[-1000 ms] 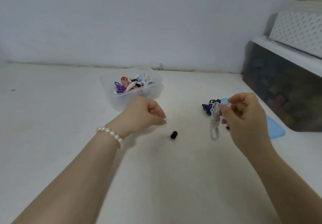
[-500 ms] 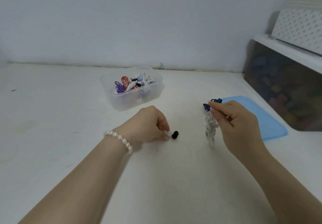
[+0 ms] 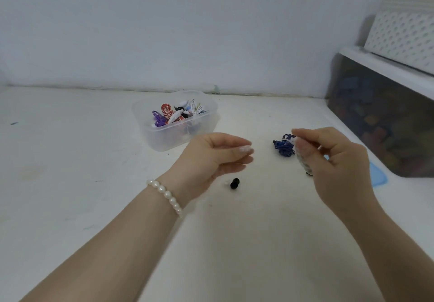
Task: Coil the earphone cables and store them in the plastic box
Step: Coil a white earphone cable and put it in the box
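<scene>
We see the right hand raised above the white table, fingers curled, pinching a coiled white cable that hangs down against the palm side – its lower end partly hidden behind the hand. The left hand hovers just off the table with fingers stretched out and loosely together, thumb above them, holding nothing. Below its fingertips a small black earbud lies on the table, not touched, with a pale blurred bit beside it that we cannot make out. A bundled blue cable sits on the table between the two hands, just beside the right thumb – contact unclear. The box, clear plastic and uncovered, stands behind the left hand near the wall and holds several coiled cables, purple, red-white, white and black. A blue lid lies flat on the table at the right, mostly hidden by the right hand. A pearl bracelet circles the left wrist. At far right a dark translucent bin stands under a white shelf.
</scene>
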Motion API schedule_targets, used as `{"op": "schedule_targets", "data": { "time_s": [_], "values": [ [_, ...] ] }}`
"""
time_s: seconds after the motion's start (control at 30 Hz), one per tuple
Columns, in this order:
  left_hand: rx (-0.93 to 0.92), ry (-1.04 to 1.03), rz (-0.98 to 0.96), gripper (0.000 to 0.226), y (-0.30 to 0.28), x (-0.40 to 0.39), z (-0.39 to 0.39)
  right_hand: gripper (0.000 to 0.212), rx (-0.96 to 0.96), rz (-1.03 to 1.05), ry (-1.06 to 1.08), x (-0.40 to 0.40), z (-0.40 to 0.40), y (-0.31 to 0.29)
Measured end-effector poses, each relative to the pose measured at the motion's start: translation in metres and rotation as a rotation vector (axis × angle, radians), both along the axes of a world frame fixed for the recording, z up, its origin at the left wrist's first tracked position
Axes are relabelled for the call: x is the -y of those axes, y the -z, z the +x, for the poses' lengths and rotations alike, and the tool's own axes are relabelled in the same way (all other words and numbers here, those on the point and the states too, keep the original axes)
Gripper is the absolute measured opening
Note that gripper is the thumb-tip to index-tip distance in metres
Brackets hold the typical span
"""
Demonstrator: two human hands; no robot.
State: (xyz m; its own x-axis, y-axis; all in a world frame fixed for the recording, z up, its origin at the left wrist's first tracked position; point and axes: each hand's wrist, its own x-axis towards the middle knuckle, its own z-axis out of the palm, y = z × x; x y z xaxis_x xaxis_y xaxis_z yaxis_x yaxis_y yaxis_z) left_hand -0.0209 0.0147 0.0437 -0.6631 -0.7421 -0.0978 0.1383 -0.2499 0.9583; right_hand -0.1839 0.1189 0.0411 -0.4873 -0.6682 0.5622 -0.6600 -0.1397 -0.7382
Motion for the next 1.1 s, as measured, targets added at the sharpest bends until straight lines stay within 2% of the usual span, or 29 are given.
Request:
{"op": "schedule_targets", "data": {
  "time_s": [0.07,0.13,0.27,0.33,0.43,0.53,0.83,0.97,1.1],
  "values": [
    [-0.093,0.05,0.21,0.01,-0.001,-0.01,-0.007,0.015,-0.047,-0.002,-0.045,-0.004,0.005,-0.008],
    [-0.144,0.067,0.342,0.009,0.001,-0.016,-0.012,0.019,-0.047,0.013,-0.079,-0.006,0.009,-0.013],
    [-0.168,0.042,0.452,0.008,0.004,-0.019,-0.017,0.016,-0.042,0.056,-0.12,-0.007,0.013,-0.015],
    [-0.166,0.025,0.469,0.01,0.006,-0.019,-0.018,0.013,-0.052,0.07,-0.139,-0.007,0.014,-0.015],
    [-0.175,0.008,0.472,0.01,0.009,-0.02,-0.019,0.023,-0.107,0.087,-0.188,-0.007,0.016,-0.013],
    [-0.165,0.002,0.453,0.009,0.01,-0.023,-0.02,0.02,-0.15,0.113,-0.205,-0.006,0.019,-0.009],
    [-0.09,-0.03,0.371,0.009,0.013,-0.025,-0.021,0.013,-0.154,0.152,-0.098,-0.005,0.022,-0.006],
    [-0.084,-0.033,0.366,0.01,0.012,-0.025,-0.021,0.017,-0.16,0.159,-0.085,-0.005,0.023,-0.006],
    [-0.077,-0.026,0.357,0.011,0.011,-0.026,-0.021,0.007,-0.181,0.191,-0.056,-0.004,0.021,-0.006]
  ]
}}
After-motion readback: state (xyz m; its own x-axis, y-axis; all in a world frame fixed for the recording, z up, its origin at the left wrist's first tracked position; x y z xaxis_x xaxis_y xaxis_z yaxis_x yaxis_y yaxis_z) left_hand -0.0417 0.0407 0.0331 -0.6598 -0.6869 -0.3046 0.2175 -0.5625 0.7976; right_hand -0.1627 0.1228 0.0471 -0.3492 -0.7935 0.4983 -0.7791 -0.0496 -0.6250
